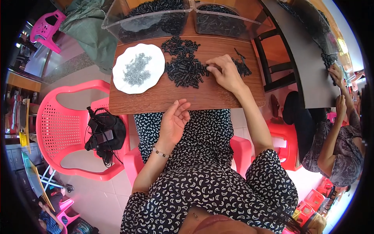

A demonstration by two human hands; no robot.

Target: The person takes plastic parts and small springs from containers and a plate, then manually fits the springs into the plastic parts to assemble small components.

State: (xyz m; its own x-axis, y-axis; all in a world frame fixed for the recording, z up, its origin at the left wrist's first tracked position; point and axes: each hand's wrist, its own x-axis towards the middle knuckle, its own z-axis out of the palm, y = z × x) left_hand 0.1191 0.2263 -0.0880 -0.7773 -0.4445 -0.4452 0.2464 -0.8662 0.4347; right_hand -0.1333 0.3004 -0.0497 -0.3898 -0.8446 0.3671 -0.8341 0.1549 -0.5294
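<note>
My right hand (226,73) reaches over the brown table, thumb and forefinger pinched at the right edge of a pile of short black tubes (185,70). A black tube appears to be at those fingertips, partly hidden. My left hand (175,121), with a beaded bracelet on the wrist, is held palm up at the table's near edge. Its fingers are loosely bent and apart, with nothing visible in them. Left of the pile sits a white scalloped plate (152,80) bearing many small clear or silvery pieces (137,70). More black pieces (243,68) lie just right of my right hand.
Two clear plastic bins (156,31) (222,29) filled with black pieces stand along the table's far edge. A pink chair (58,128) holding a black bag with cables (105,134) is at the left. At the right, another person's hands (337,76) are by a dark table (311,66).
</note>
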